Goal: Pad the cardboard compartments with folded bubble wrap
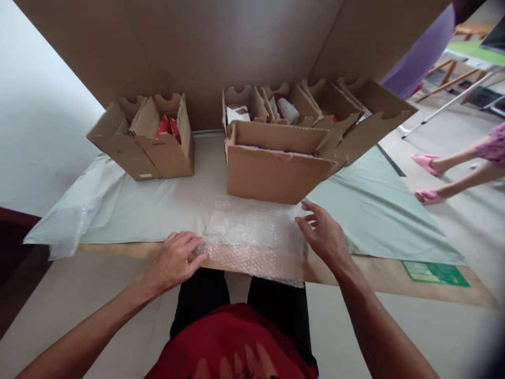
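A sheet of clear bubble wrap (252, 231) lies on the table in front of me, its near edge hanging over the table's front edge. My left hand (179, 258) rests at its left edge, fingers loosely bent and thumb apart from the forefinger, the tips touching the wrap. Beside the right edge is my right hand (321, 231), open with fingers bent and spread, its tips close to the wrap's far right corner. Just beyond the sheet stands an open cardboard box (272, 176) with a little of its contents showing inside.
Two joined cardboard bins (165, 158) stand at the left, one holding red packets (169, 128). Several more bins (331, 102) line the back right, before a tall cardboard panel (221, 47). More plastic wrap (81, 205) drapes over the left table edge. A person's legs (461, 179) show at right.
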